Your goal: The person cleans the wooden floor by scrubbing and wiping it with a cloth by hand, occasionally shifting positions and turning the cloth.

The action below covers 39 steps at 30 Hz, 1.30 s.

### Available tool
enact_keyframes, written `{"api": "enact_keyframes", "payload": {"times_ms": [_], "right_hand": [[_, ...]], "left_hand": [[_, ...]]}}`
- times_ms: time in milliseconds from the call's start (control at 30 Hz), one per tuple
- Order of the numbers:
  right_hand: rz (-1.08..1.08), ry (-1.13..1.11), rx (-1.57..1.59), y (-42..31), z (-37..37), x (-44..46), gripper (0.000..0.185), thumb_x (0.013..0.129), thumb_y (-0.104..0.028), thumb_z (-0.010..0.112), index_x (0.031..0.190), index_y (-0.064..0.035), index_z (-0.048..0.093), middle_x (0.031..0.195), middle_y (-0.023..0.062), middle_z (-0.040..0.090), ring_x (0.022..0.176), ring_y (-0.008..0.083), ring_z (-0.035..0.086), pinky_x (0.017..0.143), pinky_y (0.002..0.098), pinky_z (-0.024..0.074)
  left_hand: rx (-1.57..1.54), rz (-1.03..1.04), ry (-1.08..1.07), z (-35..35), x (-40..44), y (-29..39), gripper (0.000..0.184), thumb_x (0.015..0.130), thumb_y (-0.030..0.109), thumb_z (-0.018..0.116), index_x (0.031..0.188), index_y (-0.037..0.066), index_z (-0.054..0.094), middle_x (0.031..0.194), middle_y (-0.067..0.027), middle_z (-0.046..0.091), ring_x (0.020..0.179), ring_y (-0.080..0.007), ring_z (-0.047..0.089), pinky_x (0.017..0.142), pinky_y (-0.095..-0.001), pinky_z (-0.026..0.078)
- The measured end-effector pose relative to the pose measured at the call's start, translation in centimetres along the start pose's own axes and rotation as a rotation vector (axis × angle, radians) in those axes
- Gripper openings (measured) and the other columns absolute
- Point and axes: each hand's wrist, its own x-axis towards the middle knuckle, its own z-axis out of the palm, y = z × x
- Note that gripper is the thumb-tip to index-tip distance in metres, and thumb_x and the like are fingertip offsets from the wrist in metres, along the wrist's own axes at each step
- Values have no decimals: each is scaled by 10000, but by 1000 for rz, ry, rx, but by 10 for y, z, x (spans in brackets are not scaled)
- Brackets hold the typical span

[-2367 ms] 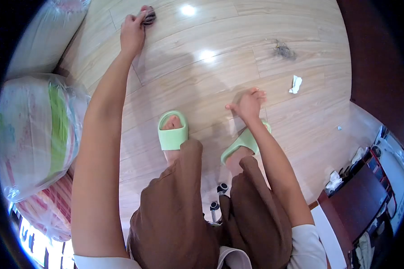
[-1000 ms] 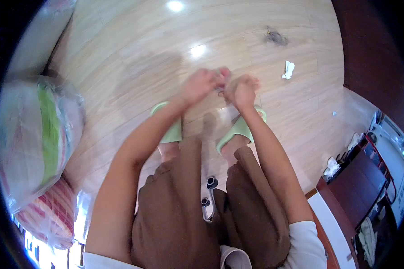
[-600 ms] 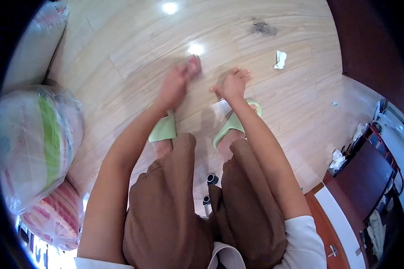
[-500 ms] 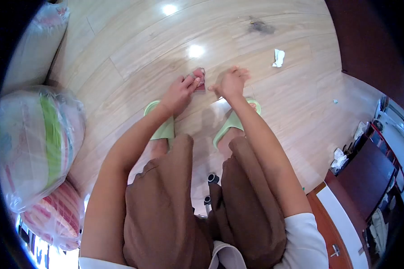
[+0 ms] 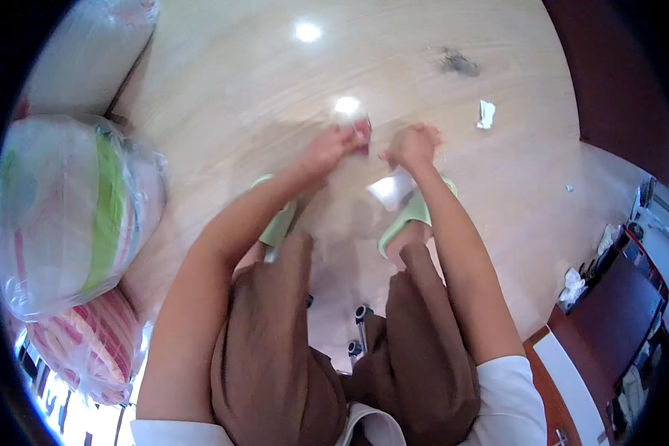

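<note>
My left hand [image 5: 328, 152] is closed on a small flat red packet [image 5: 362, 137], which sticks up past the fingertips; its print is too blurred to read. To the right, with a gap between them, my right hand [image 5: 415, 147] is smeared by motion, its fingers partly bent. Just below that hand, in front of the right slipper, is a bright white sheet-like piece [image 5: 391, 189]. Whether the right hand touches it I cannot tell. Both hands are low, over the wooden floor [image 5: 260, 97], ahead of my light green slippers [image 5: 407, 217].
A crumpled white tissue [image 5: 486, 114] and a dark tuft [image 5: 459, 62] lie on the floor ahead to the right. Plastic-wrapped bundles [image 5: 59, 215] line the left side. Dark red furniture [image 5: 609, 74] stands at the right, with cluttered shelves below. Chair casters [image 5: 362, 312] show between my legs.
The whole view has shifted, with floor things now lower and further right. My left hand still holds the red packet. More of the white piece shows below my right hand.
</note>
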Motion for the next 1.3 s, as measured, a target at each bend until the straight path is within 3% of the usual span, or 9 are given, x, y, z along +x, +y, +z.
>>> {"api": "enact_keyframes", "payload": {"times_ms": [67, 167, 233, 333, 567, 733, 833, 1033, 1300], "right_hand": [[-2, 20, 18, -2, -2, 0, 1307, 609, -553, 861, 1437, 206, 193, 1452, 458, 264, 1415, 553, 206, 1142, 636, 177], [7, 43, 39, -1, 7, 3, 1316, 588, -529, 880, 1427, 217, 194, 1449, 449, 281, 1420, 539, 212, 1145, 634, 170], [0, 79, 67, 5, 15, 10, 1313, 573, -495, 898, 1418, 226, 198, 1444, 447, 293, 1421, 534, 216, 1151, 628, 163], [-44, 74, 171, 12, 24, 19, 1325, 536, -465, 922, 1403, 238, 208, 1419, 472, 297, 1409, 548, 226, 1159, 613, 162], [14, 85, 145, 5, 21, 20, 1367, 496, -463, 939, 1407, 230, 191, 1424, 503, 230, 1387, 584, 236, 1169, 580, 191], [67, 67, 107, 0, 20, 18, 1381, 542, -439, 935, 1429, 201, 92, 1429, 524, 121, 1344, 662, 200, 1161, 523, 262], [78, 70, 85, 3, 28, 22, 1388, 537, -449, 935, 1430, 192, 87, 1425, 523, 133, 1346, 650, 211, 1170, 517, 243], [23, 99, 141, 18, 48, 32, 1305, 600, -424, 916, 1425, 180, 105, 1436, 504, 152, 1367, 613, 209, 1182, 524, 208], [40, 85, 176, 4, 23, 11, 1334, 548, -422, 934, 1428, 183, 136, 1459, 490, 123, 1391, 614, 141, 1181, 544, 199]], "left_hand": [[-74, -103, -84, -10, -16, 2, 394, 995, 425, 487, 999, 72, 660, 940, -187, 637, 912, -348, 593, 791, -430, 481], [-615, -682, 57, -81, -11, 11, 266, 955, 264, 535, 1073, 76, 682, 920, -185, 620, 898, -334, 586, 789, -421, 478], [120, -59, 496, -126, -21, -42, 321, 879, 114, 551, 1172, 109, 682, 917, -164, 594, 880, -325, 572, 779, -421, 477], [325, -425, 873, -217, -33, -114, 421, 823, 87, 548, 1221, 143, 676, 935, -184, 568, 879, -354, 562, 837, -459, 464], [639, -872, 931, -278, -60, -230, 409, 834, 171, 575, 1234, 157, 658, 1150, -238, 585, 1048, -389, 591, 935, -450, 475], [439, -477, 837, -217, 26, -132, 342, 863, 138, 529, 1193, 126, 619, 1129, -229, 571, 982, -407, 587, 866, -493, 477], [323, -250, 691, -163, 81, -88, 314, 1033, 280, 414, 1143, 47, 593, 1022, -231, 612, 934, -408, 596, 811, -507, 477], [-194, -3, 311, -64, 129, -1, 238, 938, 166, 561, 1152, 125, 655, 946, -189, 601, 880, -364, 593, 785, -485, 478], [408, -320, 989, -235, 71, -124, 441, 796, 68, 564, 1224, 97, 666, 867, -180, 596, 868, -327, 579, 785, -461, 468]]}}
